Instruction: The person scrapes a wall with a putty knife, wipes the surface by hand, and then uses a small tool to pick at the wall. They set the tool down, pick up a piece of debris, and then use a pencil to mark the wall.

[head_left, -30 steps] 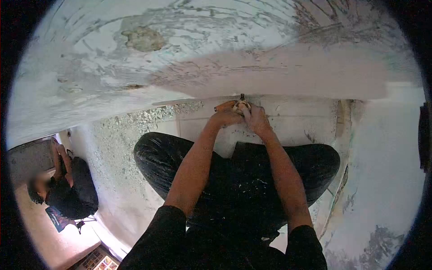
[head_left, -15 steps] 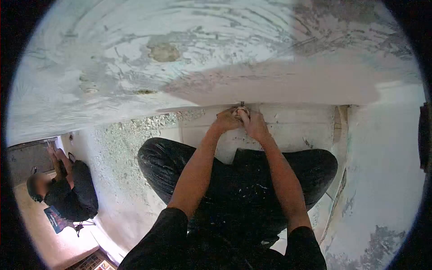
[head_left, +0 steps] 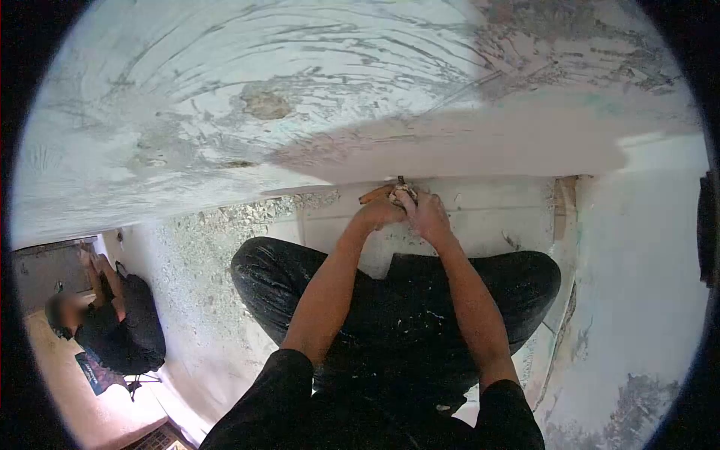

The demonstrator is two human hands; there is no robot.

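Both hands meet low in front of my lap, at the foot of the wall. My left hand is closed around a tool with an orange-brown, wood-like handle. Its handle end points out to the left, and a small dark tip shows just beyond the fingers. Bunched between the two hands is a crumpled whitish-brown wad. My right hand is closed, its pale, dusty thumb and fingers pressed on that wad. I cannot tell whether the wad is cloth or paper.
Right ahead rises a wall with streaky white coating and a bare patch. My crossed legs rest on a floor strewn with flakes at left. At far left another person sits with arms raised. A wall stands at right.
My left hand has shifted slightly down and left, and the orange-brown handle now shows beside it. My right hand's fingers have changed position around the wad. The view has tilted slightly.
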